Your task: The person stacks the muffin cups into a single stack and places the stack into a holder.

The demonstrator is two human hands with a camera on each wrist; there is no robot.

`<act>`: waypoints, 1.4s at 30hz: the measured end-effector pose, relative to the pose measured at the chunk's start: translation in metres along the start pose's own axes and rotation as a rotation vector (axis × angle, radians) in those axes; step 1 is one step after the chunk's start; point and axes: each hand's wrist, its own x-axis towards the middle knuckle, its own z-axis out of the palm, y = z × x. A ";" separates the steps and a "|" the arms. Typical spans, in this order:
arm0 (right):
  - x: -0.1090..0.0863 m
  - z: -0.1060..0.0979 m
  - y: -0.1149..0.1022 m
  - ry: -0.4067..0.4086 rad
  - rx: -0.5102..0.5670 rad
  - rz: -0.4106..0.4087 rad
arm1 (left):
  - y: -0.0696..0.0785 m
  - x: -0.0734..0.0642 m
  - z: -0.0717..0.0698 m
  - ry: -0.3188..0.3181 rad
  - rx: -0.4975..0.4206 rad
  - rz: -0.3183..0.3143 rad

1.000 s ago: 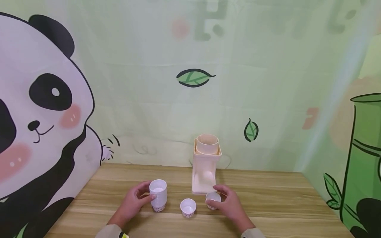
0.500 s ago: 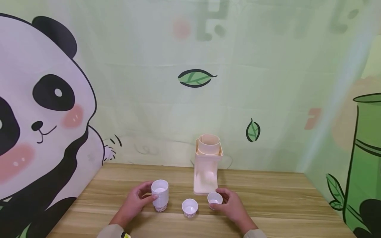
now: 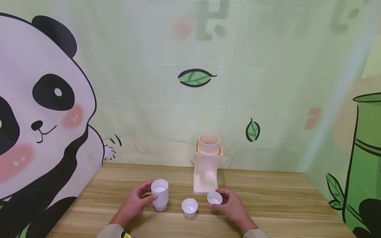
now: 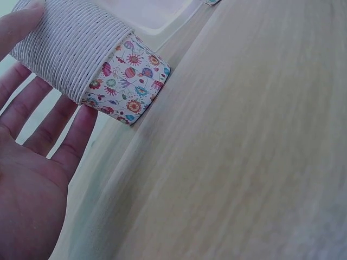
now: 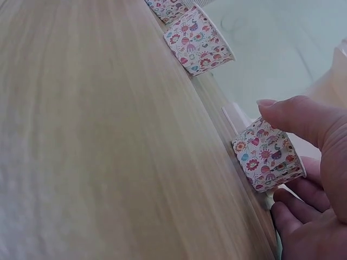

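My left hand [image 3: 139,199] grips a tall nested stack of white paper cups [image 3: 160,195], thumb on the near side and fingers behind. In the left wrist view, ribbed rims line the stack [image 4: 73,46] and the lowest cup [image 4: 130,81] shows a colourful floral print, its base at the wooden tabletop. Between thumb and fingers, my right hand [image 3: 232,205] holds a single small paper cup [image 3: 215,197], upright with its mouth up. The same floral print covers this cup [image 5: 265,157] in the right wrist view. A third floral paper cup [image 3: 189,207] stands upright between the hands, touched by neither.
Behind the cups stands a pale pink plastic holder [image 3: 205,175] with a round open tube [image 3: 209,144] on top. The wooden table [image 3: 268,198] ends at a green fabric backdrop [image 3: 148,99] printed with a panda and leaves.
The head view has shifted slightly. My right thumb sits a little lower on its cup than a second ago. The left hand, the stack and the middle cup stay in place.
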 end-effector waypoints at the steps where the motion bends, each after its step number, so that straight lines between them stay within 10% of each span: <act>1: 0.000 0.000 0.000 -0.003 -0.004 -0.001 | 0.000 0.000 0.000 -0.001 0.003 0.004; 42: -0.011 0.015 -0.035 -0.012 0.079 -0.057 | -0.004 0.001 0.001 -0.010 -0.031 0.068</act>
